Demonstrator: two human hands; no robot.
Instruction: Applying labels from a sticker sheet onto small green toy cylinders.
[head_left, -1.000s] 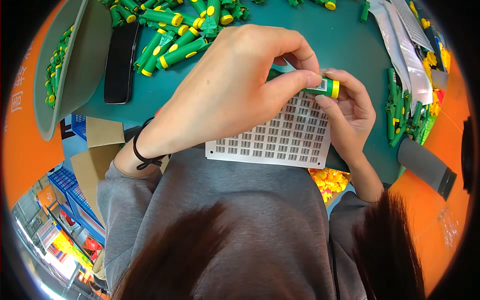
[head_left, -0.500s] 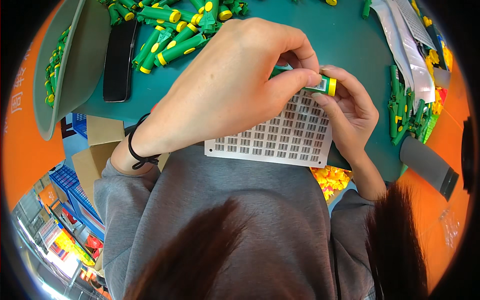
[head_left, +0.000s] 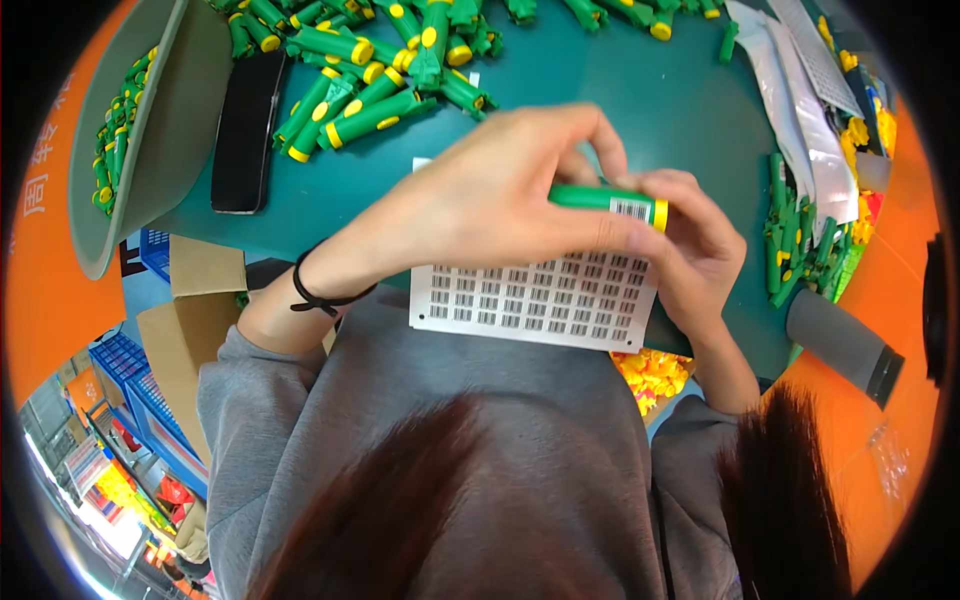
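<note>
A green plastic tube (head_left: 585, 196) with a yellow end cap and a barcode sticker is held crosswise between my two hands. My left hand (head_left: 490, 195) closes on it, the thumb along its near side and the curled fingers behind. At the capped end, my right hand (head_left: 702, 245) grips the tube with bent fingers, partly hiding the cap. The sticker faces up toward me. Under both hands lies a white sheet of barcode stickers (head_left: 520, 300), its upper part covered by the left hand.
Several green tubes (head_left: 375, 118) are heaped at the far left of the green table (head_left: 660, 80), beside a black phone (head_left: 243, 135). A grey bin (head_left: 190, 130) holds more tubes. Further tubes (head_left: 790, 235) and white plastic bags (head_left: 790, 120) lie at right, near a grey cylinder (head_left: 840, 335).
My left hand has lowered toward me, and its thumb has slid off the sticker to the tube's near side. More of the sticker and tube shows. The view has shifted slightly.
</note>
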